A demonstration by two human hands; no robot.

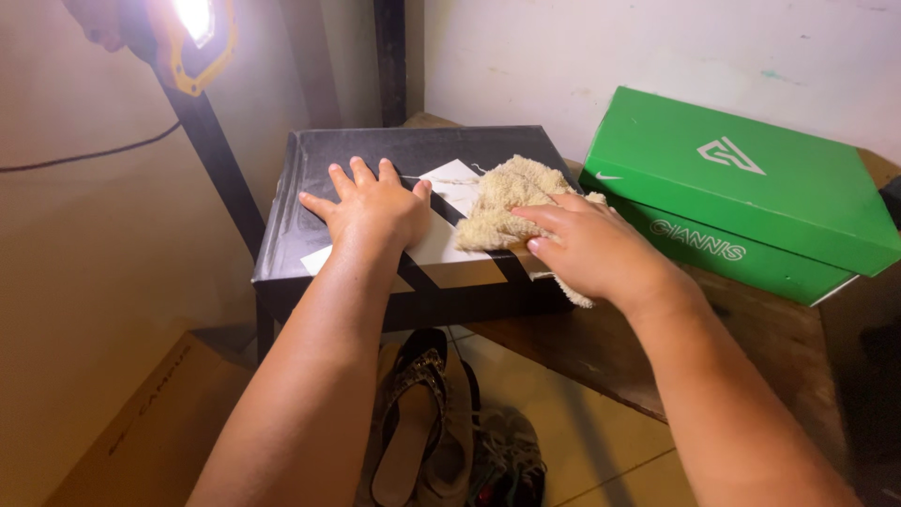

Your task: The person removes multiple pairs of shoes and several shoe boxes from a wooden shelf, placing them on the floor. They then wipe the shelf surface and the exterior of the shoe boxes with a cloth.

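A brown wooden table (601,352) holds a flat black cardboard shoe box (375,178) at its left end. Right of that box sits a bright green cardboard shoe box (751,188). The left hand (375,208) lies flat on the black lid, fingers spread. The right hand (591,249) presses a fluffy cream cloth (507,202) on the lid, seemingly wiping; it likely needs steady rubbing across.

Pale wall (563,56), tiled floor (601,451), wooden table (751,347), bright yellow work lamp (192,38) top left
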